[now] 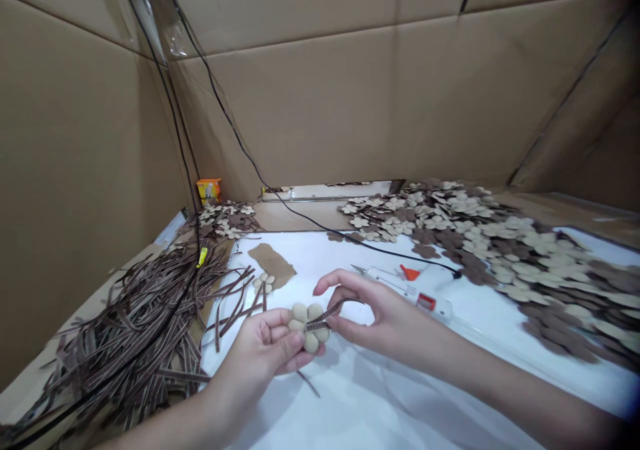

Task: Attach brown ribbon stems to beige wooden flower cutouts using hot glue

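A beige felt flower (311, 343) is pinched between the thumb and fingers of my left hand (277, 347), low in the middle of the view. A narrow brown ribbon with light stitching (327, 315) runs from the flower's centre, curving up to the right. My right hand (363, 307) holds this ribbon between thumb and a finger, its index finger raised and curled. A thin ribbon end (309, 383) shows below the flower. Another beige flower with brown ribbon (263, 282) lies on the white surface beyond my left hand.
Many brown ribbons (145, 330) are heaped at the left. Felt flowers (480, 237) pile up at the right, with a smaller pile (227, 218) at the back left. A white tool with a metal tip (390, 280) lies beyond my right hand. A black cable (240, 140) hangs across.
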A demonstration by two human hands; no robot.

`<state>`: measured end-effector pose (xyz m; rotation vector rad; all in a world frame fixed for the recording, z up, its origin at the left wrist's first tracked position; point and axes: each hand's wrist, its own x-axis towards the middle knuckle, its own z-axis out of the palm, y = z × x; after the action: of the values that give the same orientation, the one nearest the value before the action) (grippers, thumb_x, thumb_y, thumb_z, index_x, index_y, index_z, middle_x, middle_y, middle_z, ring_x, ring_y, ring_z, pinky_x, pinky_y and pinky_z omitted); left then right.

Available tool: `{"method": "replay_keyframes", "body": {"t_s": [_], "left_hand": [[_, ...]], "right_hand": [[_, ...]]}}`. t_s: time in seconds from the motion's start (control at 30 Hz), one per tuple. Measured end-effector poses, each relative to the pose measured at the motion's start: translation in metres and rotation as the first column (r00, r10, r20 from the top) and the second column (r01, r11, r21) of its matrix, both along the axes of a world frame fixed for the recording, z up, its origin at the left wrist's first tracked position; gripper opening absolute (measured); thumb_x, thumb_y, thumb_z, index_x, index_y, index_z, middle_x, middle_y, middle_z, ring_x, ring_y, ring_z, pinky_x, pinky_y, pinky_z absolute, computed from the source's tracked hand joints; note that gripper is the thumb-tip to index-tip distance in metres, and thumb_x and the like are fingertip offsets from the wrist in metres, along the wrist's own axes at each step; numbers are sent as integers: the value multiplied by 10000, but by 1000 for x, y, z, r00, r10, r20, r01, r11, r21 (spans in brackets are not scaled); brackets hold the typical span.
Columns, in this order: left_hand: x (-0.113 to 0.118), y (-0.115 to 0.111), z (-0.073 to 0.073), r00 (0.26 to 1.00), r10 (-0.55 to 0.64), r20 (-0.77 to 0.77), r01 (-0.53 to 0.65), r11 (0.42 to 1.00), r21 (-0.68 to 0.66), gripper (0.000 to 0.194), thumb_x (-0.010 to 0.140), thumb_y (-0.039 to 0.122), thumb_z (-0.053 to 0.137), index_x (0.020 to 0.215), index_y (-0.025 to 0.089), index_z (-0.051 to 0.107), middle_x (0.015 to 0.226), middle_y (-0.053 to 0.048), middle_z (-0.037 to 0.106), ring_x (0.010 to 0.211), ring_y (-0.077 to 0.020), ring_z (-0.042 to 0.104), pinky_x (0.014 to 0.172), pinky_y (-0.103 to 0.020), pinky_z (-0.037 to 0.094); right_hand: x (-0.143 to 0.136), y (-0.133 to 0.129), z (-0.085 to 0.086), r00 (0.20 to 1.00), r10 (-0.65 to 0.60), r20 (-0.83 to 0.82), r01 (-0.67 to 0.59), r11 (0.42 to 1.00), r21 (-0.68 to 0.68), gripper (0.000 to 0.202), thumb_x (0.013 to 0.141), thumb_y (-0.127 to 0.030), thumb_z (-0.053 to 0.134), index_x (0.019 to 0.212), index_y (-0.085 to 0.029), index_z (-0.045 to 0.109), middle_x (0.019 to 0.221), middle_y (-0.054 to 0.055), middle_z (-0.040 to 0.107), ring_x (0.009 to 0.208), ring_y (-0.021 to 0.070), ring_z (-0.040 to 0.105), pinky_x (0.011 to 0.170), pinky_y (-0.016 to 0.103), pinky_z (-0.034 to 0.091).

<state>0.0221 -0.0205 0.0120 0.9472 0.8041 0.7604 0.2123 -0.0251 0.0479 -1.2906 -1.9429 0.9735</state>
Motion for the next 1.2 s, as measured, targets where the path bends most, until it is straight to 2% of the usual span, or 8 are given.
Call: {"method": "replay_keyframes", "body": {"t_s": [0.17,0.43,0.67,0.9,1.07,1.2], "left_hand": [[0,-1,2,999,-19,-37,20,1000,22,314,675,333,757,905,130,690,866,-95,705,836,-154,647,790,-226,492],[1,-2,5,999,-12,-45,14,998,53,252,720,332,716,849,117,692,803,-80,683,774,-143,630,781,-240,486],[2,-2,8,1000,-17,-23,18,999,40,298,716,353,718,890,112,697,807,-77,678,785,-139,628,770,-230,494],[2,3,-3,998,-20,-59,21,999,26,307,669,382,749,824,122,698,731,-49,687,677,-105,627,683,-200,504],[3,4,-8,997,-10,-79,11,1000,15,355,564,414,799,671,103,665,632,-33,676,580,-80,601,603,-175,499],[4,4,-11,997,-57,-61,58,998,14,381,561,433,793,687,95,671,611,-31,669,575,-91,608,609,-201,515]], "right_hand": [[2,2,1,1000,-3,11,3,1000,18,229,761,-161,521,976,-238,510,780,-33,636,761,148,611,713,260,428],[2,1,1,1000,-7,19,7,1000,12,188,769,-175,523,948,-233,528,808,-22,633,790,155,608,746,274,427],[0,0,3,1000,14,20,-13,999,-29,177,776,-157,503,931,-237,530,850,-21,643,842,152,609,736,252,427],[0,-2,4,995,-10,99,11,1000,-13,210,765,-160,507,954,-248,534,766,-46,624,758,146,585,705,252,409],[0,-3,4,998,2,64,1,998,-57,208,771,-162,496,962,-240,522,745,-47,604,725,128,574,639,225,413],[-1,-3,2,1000,12,24,-10,996,-92,192,770,-161,500,948,-231,520,718,-47,593,698,116,566,611,210,415]]}}
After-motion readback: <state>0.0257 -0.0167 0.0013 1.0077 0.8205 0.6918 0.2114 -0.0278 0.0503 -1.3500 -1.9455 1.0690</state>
